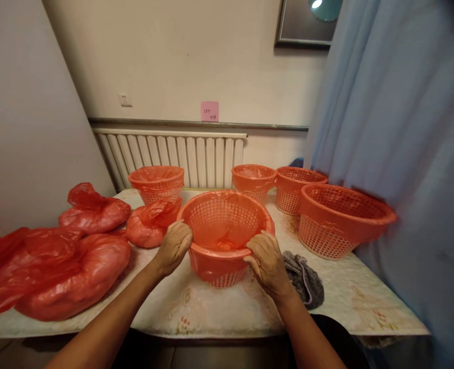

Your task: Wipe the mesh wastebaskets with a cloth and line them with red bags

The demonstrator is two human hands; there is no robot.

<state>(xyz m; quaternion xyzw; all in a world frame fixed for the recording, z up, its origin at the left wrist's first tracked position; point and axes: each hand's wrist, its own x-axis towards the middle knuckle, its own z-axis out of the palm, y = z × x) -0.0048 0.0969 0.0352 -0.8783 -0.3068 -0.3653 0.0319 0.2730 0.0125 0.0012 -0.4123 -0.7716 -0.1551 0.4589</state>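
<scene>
An orange perforated plastic basket (pixel 227 220) stands upright in front of me on the table. A thin red plastic bag (pixel 227 242) lines it and is folded over the rim. At the left side of the rim my left hand (pixel 176 246) is closed on the bag's folded edge and the rim. My right hand (pixel 265 261) grips the rim and bag edge at the right, with its thumb on the outside. A grey knitted cloth (pixel 302 279) lies just beyond my right hand. Some fingertips are hidden behind the rim.
Full red plastic bags (pixel 73 277) lie on the left of the patterned tablecloth (pixel 211 310). Lined baskets stand behind: one at the back left (pixel 156 182), others along the right, the nearest a large basket (pixel 338 220). A blue curtain (pixel 388 113) hangs at right; a radiator (pixel 196 154) is behind.
</scene>
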